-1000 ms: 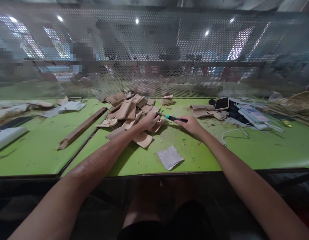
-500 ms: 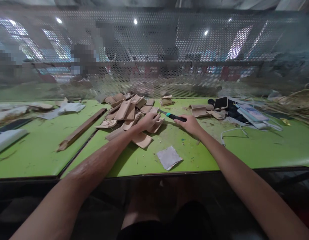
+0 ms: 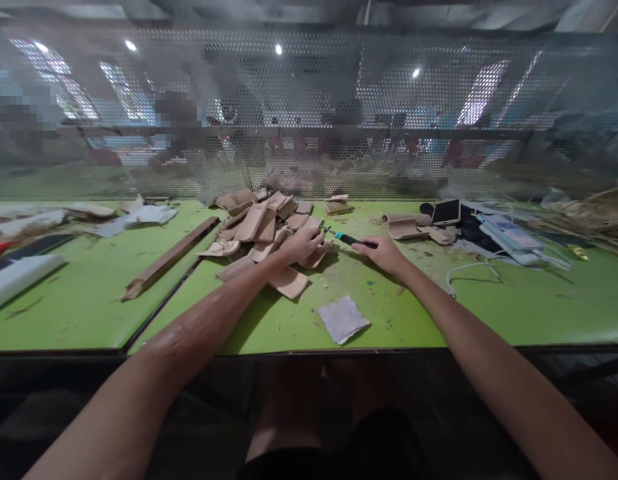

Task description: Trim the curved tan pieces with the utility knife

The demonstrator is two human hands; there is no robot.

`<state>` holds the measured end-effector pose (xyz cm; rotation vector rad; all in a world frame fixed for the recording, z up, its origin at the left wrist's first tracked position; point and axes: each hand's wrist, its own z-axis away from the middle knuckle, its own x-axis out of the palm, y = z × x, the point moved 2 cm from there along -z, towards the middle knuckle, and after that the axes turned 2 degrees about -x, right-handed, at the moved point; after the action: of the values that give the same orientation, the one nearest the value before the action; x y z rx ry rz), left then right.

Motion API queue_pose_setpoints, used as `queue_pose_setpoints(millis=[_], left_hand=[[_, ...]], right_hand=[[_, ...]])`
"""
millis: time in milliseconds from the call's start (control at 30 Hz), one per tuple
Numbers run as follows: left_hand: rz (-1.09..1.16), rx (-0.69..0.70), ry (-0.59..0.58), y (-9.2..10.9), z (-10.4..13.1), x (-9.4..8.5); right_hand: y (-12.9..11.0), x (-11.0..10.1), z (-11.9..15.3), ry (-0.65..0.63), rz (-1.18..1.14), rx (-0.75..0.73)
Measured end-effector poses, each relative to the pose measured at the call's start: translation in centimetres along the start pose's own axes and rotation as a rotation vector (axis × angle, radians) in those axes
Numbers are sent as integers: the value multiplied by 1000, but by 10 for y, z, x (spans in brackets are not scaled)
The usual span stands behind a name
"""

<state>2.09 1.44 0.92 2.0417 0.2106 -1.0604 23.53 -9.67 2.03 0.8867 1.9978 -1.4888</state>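
My right hand (image 3: 381,253) is closed round the black and teal handle of a slim tool (image 3: 351,239), whose tip points left. That tip meets the fingers of my left hand (image 3: 305,245). The left fingers are pinched together at the right side of a pile of curved tan pieces (image 3: 256,223); whatever small thing they hold is too small to name. One broad tan piece (image 3: 290,283) lies under my left wrist. Nearer the front edge rests a grey square sheet (image 3: 343,320).
A long wooden strip (image 3: 171,259) lies left of the pile, on the green table (image 3: 89,300). Rightward are more curved pieces (image 3: 406,227), a phone (image 3: 447,212), a second phone (image 3: 513,233) and a white cable (image 3: 469,265). A perforated screen (image 3: 309,87) stands behind.
The whole view has shifted slightly, moving things a little right and down in the picture. The tool's handle tilts a bit differently, its tip still at my left fingers.
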Motion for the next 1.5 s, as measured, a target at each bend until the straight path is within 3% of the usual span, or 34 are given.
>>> queue_pose_setpoints(millis=[233, 400, 633, 967, 1267, 1500], left_hand=[[10, 79, 54, 1, 2, -2], [-33, 44, 38, 7, 4, -3], [-77, 57, 75, 5, 3, -3], [-11, 115, 153, -5, 1, -1], [37, 105, 182, 3, 5, -7], [80, 147, 126, 0, 3, -7]], right_hand=[[8, -3, -5, 74, 103, 42], [11, -5, -6, 139, 74, 57], [5, -1, -1, 57, -24, 6], [0, -3, 0, 35, 2, 9], [11, -7, -6, 161, 82, 50], [4, -6, -2, 154, -1, 62]])
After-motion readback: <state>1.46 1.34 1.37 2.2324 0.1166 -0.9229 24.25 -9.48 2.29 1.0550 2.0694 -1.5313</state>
